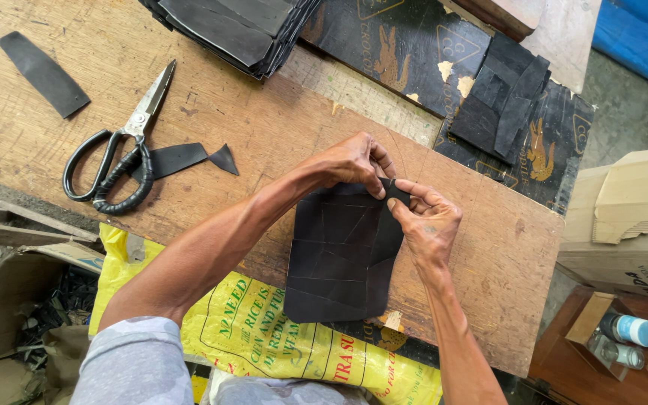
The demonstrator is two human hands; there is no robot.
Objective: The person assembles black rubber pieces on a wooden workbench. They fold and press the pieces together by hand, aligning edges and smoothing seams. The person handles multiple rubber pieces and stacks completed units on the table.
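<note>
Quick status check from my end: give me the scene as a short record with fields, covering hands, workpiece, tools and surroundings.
Left hand: pinching the top edge of the black patchwork sheet
Right hand: gripping a small black strip at the sheet's top right corner
Work surface: wooden board
Tool: black-handled scissors, lying left of the hands, untouched
Scraps: black offcuts beside the scissors
Stock: stack of black sheets at the far edge
Below the board: yellow sack
</note>
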